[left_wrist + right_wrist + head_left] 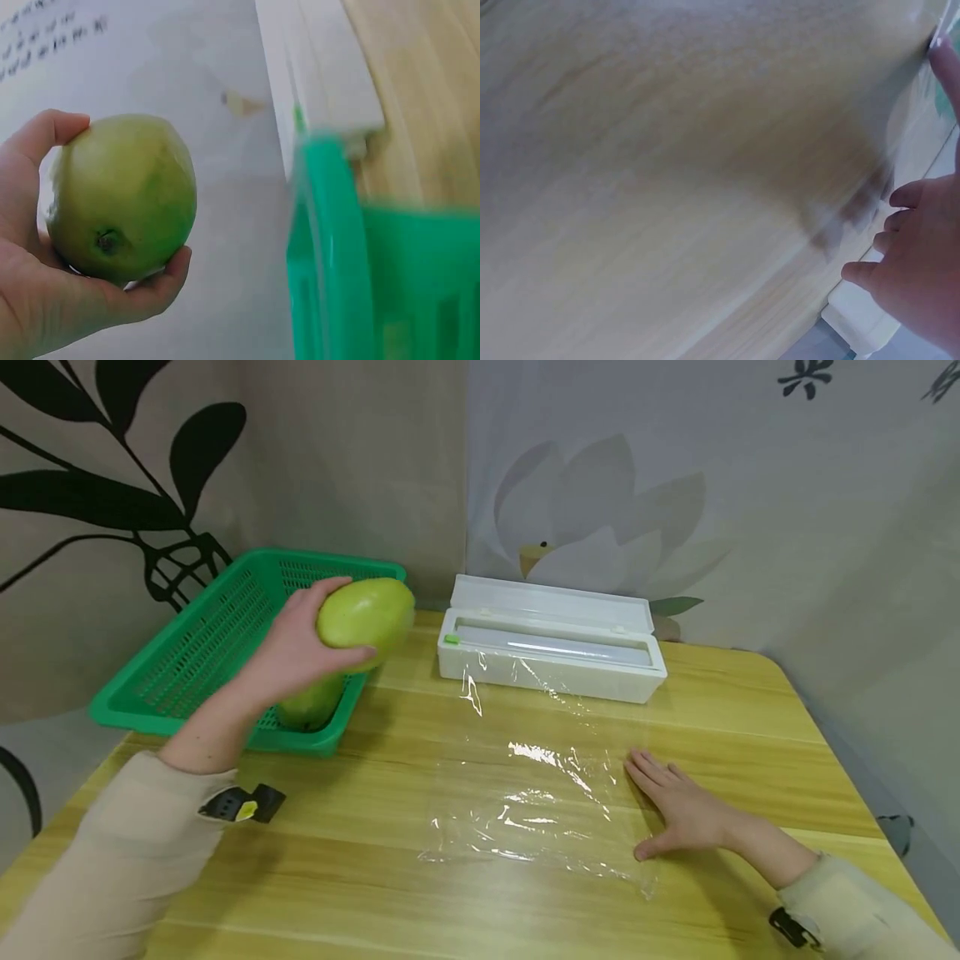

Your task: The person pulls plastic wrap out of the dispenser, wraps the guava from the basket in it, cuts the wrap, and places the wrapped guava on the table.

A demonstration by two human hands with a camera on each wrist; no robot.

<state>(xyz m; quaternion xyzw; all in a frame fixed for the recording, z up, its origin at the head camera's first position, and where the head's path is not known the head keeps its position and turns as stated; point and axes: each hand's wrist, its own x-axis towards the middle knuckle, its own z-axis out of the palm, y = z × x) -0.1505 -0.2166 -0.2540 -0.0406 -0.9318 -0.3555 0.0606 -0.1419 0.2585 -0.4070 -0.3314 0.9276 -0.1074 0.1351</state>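
Note:
My left hand (288, 647) grips a large green mango (367, 618), thumb on one side and fingers on the other. It holds the fruit above the right edge of a green plastic basket (300, 742). In the left wrist view the mango (124, 195) shows a dark stem scar. A second green fruit (311, 703) lies in the basket, partly hidden. Clear plastic wrap (540, 793) spreads over the table from a white dispenser box (547, 681). My right hand (686, 810), fingers spread, rests at the wrap's right edge; in the right wrist view that hand (922, 262) is partly cut off.
The dispenser's lid (551, 602) stands raised at the back, close to the wall (337, 460). A small green piece (452, 639) sits at the box's left end. The wooden table (360, 877) has a rounded far right corner.

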